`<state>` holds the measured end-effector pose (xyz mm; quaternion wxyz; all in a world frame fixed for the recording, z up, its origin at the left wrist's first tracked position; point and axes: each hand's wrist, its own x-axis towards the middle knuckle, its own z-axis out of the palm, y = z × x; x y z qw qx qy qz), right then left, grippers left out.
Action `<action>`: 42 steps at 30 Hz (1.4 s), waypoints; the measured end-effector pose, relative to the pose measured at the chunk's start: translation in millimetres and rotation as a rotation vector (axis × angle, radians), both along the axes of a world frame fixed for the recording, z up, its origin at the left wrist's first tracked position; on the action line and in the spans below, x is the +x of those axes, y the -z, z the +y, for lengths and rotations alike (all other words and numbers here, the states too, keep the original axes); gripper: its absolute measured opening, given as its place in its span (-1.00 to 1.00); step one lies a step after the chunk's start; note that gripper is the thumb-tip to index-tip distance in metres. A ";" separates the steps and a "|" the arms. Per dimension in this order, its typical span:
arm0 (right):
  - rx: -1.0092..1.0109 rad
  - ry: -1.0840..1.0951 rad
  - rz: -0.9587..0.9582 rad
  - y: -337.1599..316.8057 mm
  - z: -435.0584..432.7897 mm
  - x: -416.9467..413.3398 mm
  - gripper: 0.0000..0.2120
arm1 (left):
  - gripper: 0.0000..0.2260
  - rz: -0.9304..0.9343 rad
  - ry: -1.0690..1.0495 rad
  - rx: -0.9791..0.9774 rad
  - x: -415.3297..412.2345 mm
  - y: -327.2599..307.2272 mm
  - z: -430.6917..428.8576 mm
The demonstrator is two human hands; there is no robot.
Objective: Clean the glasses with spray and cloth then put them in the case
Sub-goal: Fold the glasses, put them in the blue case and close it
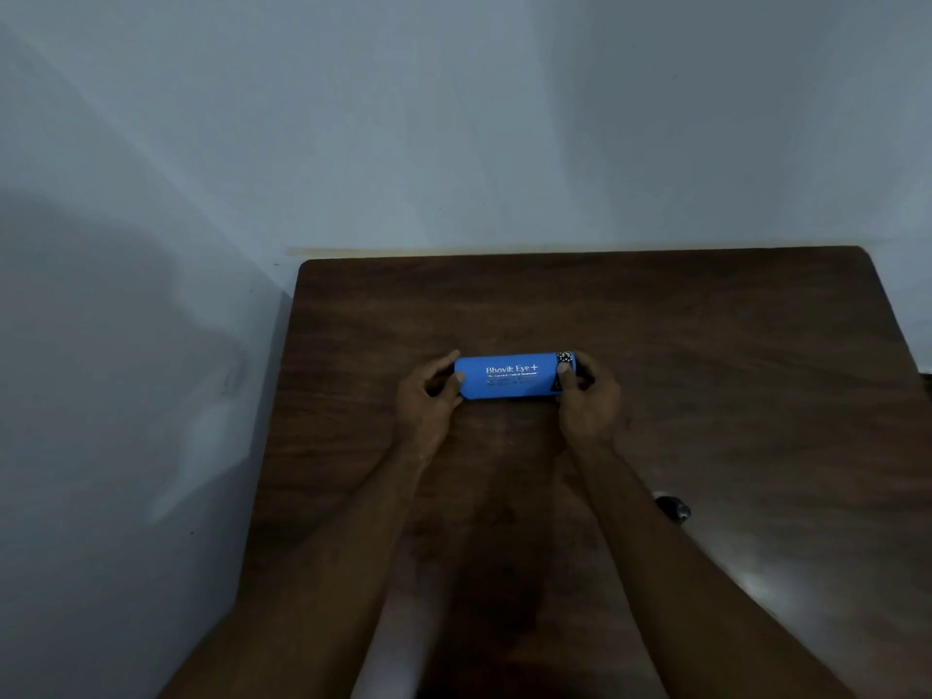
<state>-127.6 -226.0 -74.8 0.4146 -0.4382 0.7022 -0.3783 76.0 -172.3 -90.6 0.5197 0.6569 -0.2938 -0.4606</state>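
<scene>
A blue glasses case (509, 378) with white lettering lies closed on the dark wooden table (706, 345), lengthwise from left to right. My left hand (428, 401) grips its left end, thumb on the front face. My right hand (587, 396) grips its right end, over a black patterned band, thumb on top. No glasses, spray or cloth show anywhere in the view.
A small dark object (673, 507) lies on the table to the right of my right forearm; I cannot tell what it is. A pale wall (454, 143) rises right behind the table's far edge and along its left side.
</scene>
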 end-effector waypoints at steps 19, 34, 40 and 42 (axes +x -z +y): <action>0.018 0.053 -0.035 -3.0 5.6 4.7 -0.69 | -0.65 -0.129 -0.007 -0.004 -5.5 19.4 5.8; -0.043 0.005 -0.005 -20.3 -129.3 81.0 -0.75 | -0.54 -0.317 -0.152 0.003 63.2 -4.0 -133.7; -0.021 -0.034 0.036 -9.6 -140.2 86.0 -0.73 | -0.68 -0.339 -0.143 0.072 70.2 17.0 -150.6; -0.037 -0.041 0.053 -9.3 -140.3 87.0 -0.74 | -0.68 -0.316 -0.153 0.066 69.9 20.4 -151.1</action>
